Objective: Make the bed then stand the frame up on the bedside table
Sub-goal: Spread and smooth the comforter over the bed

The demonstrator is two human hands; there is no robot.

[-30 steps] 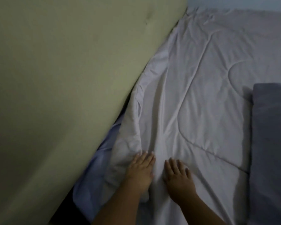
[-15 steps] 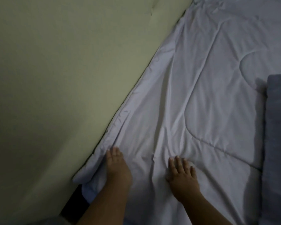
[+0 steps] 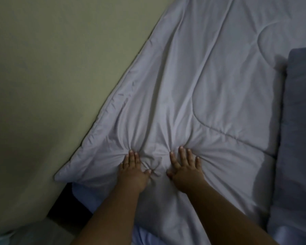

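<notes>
Pressing flat, the left hand (image 3: 133,171) and right hand (image 3: 185,169) rest side by side on the white comforter (image 3: 193,89), fingers (image 3: 182,154) spread open, gripping nothing, cloth bunching between them. Bed-making looks underway: creases remain. The comforter covers the bed, its long axis running away along the wall (image 3: 51,76), a grey pillow (image 3: 300,129) at right. No frame or bedside worktop shows; that step remains.

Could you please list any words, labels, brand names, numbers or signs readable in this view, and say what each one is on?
None: no text is readable anywhere in this dim view.
The pale quilted comforter, grey folded blanket and yellow-green wall show no print or tags.
The left hand and right hand press flat on the comforter.
</notes>
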